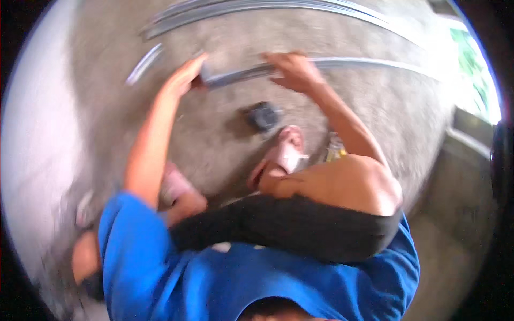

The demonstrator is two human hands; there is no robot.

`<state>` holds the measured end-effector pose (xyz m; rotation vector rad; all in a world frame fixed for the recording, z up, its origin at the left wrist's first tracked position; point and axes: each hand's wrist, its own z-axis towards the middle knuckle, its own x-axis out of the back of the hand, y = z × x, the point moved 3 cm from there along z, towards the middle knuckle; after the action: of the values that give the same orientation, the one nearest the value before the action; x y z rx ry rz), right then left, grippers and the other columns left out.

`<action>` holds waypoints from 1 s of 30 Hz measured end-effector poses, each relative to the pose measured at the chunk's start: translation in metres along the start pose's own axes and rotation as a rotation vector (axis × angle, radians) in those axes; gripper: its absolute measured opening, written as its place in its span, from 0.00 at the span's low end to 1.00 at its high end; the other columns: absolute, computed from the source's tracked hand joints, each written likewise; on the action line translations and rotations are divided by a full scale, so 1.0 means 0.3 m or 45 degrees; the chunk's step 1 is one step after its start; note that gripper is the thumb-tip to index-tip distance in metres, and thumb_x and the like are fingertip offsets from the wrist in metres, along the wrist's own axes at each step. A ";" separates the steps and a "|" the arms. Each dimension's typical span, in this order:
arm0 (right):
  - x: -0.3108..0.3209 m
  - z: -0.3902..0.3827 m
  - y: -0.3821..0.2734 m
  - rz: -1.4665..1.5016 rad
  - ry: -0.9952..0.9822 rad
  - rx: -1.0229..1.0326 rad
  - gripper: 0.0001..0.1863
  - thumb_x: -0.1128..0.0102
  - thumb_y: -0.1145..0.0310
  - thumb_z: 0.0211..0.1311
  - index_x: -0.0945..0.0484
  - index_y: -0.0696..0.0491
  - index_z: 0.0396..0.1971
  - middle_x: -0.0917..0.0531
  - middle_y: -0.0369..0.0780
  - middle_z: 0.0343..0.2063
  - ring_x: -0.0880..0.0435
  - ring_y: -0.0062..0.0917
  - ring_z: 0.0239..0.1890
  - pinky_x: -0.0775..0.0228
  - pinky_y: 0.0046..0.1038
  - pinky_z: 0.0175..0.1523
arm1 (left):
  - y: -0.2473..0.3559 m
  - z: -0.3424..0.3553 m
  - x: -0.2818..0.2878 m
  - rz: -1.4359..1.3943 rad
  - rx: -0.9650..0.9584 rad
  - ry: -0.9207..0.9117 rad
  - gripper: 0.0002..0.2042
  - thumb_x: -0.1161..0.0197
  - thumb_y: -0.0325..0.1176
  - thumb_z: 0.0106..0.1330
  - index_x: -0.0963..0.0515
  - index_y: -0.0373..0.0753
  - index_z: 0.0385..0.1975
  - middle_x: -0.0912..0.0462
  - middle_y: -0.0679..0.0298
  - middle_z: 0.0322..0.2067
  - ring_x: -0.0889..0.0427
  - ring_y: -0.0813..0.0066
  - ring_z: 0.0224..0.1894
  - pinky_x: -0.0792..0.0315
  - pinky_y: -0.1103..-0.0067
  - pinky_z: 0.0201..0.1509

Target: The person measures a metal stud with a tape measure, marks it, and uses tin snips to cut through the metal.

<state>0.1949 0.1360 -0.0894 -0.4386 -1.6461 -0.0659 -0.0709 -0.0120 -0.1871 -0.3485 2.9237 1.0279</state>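
Note:
A long, narrow grey metal channel (pixel 235 76) runs from left to right in front of me, just above or on the concrete floor. My left hand (pixel 187 75) is closed around its left end, where a short grey part stands up beside the fingers. Farther right, my right hand (pixel 297 72) straddles the channel, with fingers on the far side and thumb on the near side. Motion blur softens both hands. Left of my left hand lies a short, shiny metal piece (pixel 143 64). A dark, boxy object (pixel 264 115) sits on the floor between the channel and my feet.
Several long metal channels (pixel 257 7) lie together across the far floor. Near my right knee is a partly hidden yellow-and-dark item (pixel 335 148). My sandalled foot (pixel 286 147) stands close by. A pale wall (pixel 40 134) rises at left; a low ledge (pixel 471 142) borders the right.

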 end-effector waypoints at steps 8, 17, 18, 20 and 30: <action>0.031 0.193 0.027 0.168 -0.408 0.062 0.21 0.35 0.66 0.40 0.15 0.44 0.41 0.14 0.44 0.28 0.13 0.44 0.36 0.23 0.48 0.38 | -0.193 -0.018 0.101 -0.191 0.199 0.082 0.31 0.40 0.72 0.61 0.22 0.45 0.35 0.21 0.67 0.23 0.21 0.76 0.20 0.29 0.82 0.19; 0.011 0.320 0.069 0.163 -0.373 0.287 0.18 0.31 0.64 0.44 0.16 0.51 0.39 0.14 0.48 0.31 0.15 0.46 0.38 0.23 0.46 0.44 | -0.011 -0.047 0.118 0.888 -0.966 0.855 0.16 0.46 0.42 0.75 0.21 0.34 0.44 0.16 0.46 0.41 0.18 0.42 0.48 0.26 0.58 0.48; 0.021 0.299 0.050 0.118 -0.320 0.186 0.20 0.29 0.63 0.46 0.17 0.49 0.42 0.15 0.47 0.31 0.15 0.46 0.39 0.23 0.47 0.44 | 0.004 -0.059 0.113 0.844 -0.986 0.977 0.16 0.46 0.43 0.74 0.20 0.34 0.41 0.16 0.45 0.38 0.17 0.45 0.44 0.27 0.60 0.46; 0.058 0.272 0.016 0.026 -0.382 -0.072 0.25 0.27 0.61 0.48 0.20 0.45 0.50 0.14 0.43 0.36 0.14 0.40 0.43 0.22 0.44 0.44 | 0.061 -0.091 0.108 0.582 -0.751 0.700 0.17 0.44 0.45 0.72 0.19 0.34 0.36 0.15 0.54 0.31 0.17 0.62 0.36 0.27 0.68 0.44; 0.094 0.076 0.020 -0.114 0.399 -0.008 0.48 0.23 0.45 0.49 0.35 0.34 0.71 0.29 0.38 0.66 0.32 0.38 0.68 0.36 0.47 0.68 | 0.123 -0.189 -0.057 0.705 -1.530 0.694 0.20 0.54 0.51 0.77 0.21 0.43 0.45 0.17 0.61 0.41 0.17 0.62 0.45 0.23 0.66 0.49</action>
<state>0.1735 0.1552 -0.0664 -0.3395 -1.3561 -0.1970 -0.0594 -0.0158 -0.1183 0.2724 2.3411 3.1092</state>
